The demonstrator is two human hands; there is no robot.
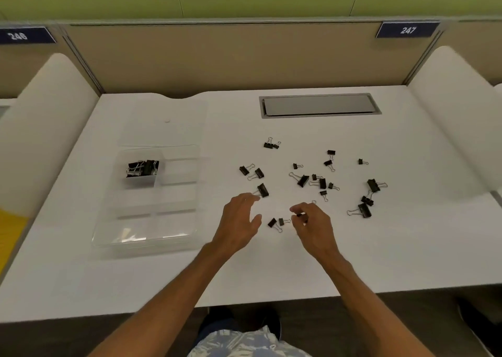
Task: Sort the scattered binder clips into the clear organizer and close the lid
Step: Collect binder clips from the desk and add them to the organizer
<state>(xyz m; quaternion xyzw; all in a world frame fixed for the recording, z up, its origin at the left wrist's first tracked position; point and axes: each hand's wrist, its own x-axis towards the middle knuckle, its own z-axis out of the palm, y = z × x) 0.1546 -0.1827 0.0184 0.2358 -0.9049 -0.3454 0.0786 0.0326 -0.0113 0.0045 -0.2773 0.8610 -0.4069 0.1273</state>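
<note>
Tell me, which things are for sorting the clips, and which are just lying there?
For the job: scattered binder clips, clear organizer with clips already inside, its open lid, left hand, right hand pinching a small clip.
Just lying there: grey desk hatch, sign 246, sign 247, yellow thing at the left edge.

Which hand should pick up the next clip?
Left, probably. The left hand is open, fingertips beside a binder clip, and nearer the organizer. The right hand pinches a small clip.
</note>
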